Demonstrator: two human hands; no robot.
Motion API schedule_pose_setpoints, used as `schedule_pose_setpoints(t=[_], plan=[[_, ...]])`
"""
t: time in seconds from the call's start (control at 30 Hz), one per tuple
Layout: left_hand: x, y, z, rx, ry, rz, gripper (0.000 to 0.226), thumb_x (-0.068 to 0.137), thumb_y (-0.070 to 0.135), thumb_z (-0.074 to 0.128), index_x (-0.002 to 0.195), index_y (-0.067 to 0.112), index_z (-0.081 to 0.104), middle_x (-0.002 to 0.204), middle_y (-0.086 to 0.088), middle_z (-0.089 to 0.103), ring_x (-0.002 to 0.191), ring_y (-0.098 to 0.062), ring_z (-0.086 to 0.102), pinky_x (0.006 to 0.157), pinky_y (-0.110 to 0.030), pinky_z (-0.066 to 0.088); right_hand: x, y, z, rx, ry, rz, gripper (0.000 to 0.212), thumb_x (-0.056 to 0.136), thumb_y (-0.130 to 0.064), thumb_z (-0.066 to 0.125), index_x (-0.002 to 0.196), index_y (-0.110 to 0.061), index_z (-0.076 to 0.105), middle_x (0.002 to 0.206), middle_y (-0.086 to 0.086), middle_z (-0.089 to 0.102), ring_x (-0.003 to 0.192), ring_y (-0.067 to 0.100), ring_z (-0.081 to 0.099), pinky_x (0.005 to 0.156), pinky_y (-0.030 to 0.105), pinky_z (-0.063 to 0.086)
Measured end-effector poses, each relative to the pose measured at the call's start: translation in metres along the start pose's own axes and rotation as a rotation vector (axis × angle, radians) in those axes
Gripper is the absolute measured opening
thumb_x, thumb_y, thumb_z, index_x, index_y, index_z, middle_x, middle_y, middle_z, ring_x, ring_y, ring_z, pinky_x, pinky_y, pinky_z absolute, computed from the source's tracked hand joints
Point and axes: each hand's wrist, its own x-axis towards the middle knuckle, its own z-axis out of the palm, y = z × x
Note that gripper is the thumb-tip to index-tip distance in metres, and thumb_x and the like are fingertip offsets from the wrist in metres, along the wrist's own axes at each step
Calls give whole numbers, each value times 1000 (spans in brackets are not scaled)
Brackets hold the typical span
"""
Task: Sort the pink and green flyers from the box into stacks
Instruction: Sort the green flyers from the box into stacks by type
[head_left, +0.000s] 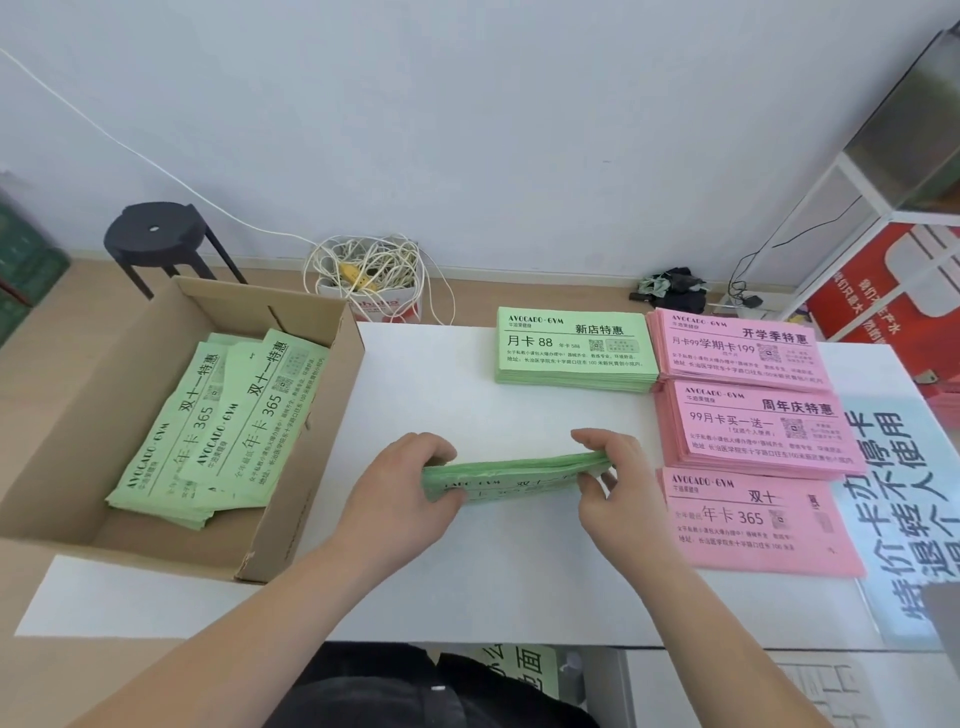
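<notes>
Over the middle of the white table (467, 582) I hold a bundle of green flyers (511, 475) edge-on. My left hand (410, 493) grips its left end and my right hand (610, 483) pinches its right end. The cardboard box (291, 519) on the left holds more green flyers (218, 426), loosely piled. At the far side of the table lies a neat green stack (574, 345). To its right lie three pink stacks: a far one (743, 345), a middle one (758, 428) and a near one (753, 522).
A light blue printed sheet (898, 499) covers the table's right end. Behind the table stand a black stool (156, 239), a bag of tangled white cable (371, 275) and a white shelf frame (878, 208) with a red box (893, 280).
</notes>
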Motion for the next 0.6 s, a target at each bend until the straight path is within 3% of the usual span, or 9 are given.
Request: schedule_pose_setpoints(t=[0.07, 0.2, 0.33, 0.4, 0.5, 0.6], plan=[[2, 6, 7, -16, -6, 13, 29, 84, 26, 76, 108, 30, 61, 103, 19, 59, 98, -3, 55, 87, -22, 44, 1, -2, 5, -24, 7, 4, 64, 84, 16, 53, 115, -39, 61, 118, -21, 51, 116, -7, 50, 94, 13, 42], [7, 4, 4, -92, -9, -52, 36, 84, 23, 75, 114, 32, 58, 107, 22, 57, 97, 2, 54, 80, -12, 39, 5, -3, 8, -5, 34, 55, 53, 86, 13, 56, 113, -32, 64, 117, -18, 54, 114, -6, 52, 94, 17, 42], [11, -6, -3, -255, -37, -165, 41, 90, 11, 61, 121, 37, 54, 107, 15, 60, 75, -6, 60, 65, -17, 48, 13, -9, 9, -76, 21, 64, 47, 90, 7, 58, 114, -33, 60, 115, -15, 54, 107, -11, 50, 84, 3, 36], [22, -8, -5, -326, -41, -191, 42, 92, 8, 57, 121, 38, 53, 104, 11, 63, 78, -7, 61, 63, -20, 50, 22, -15, 6, -134, -14, 106, 48, 93, 2, 56, 121, -37, 56, 117, -14, 52, 103, -9, 51, 79, 10, 38], [48, -5, -5, -426, -49, -221, 44, 91, 5, 58, 119, 38, 53, 108, 9, 68, 89, -12, 63, 72, -25, 53, 43, -22, -1, -266, -90, 217, 56, 95, -5, 53, 140, -36, 46, 122, -7, 50, 85, 7, 56, 68, 28, 46], [75, 2, 1, -509, -137, -296, 47, 91, 5, 59, 127, 35, 50, 110, 5, 70, 91, -22, 66, 75, -35, 57, 65, -26, -11, -304, -99, 345, 74, 93, -6, 55, 155, -37, 29, 124, -3, 45, 88, 20, 60, 65, 32, 48]])
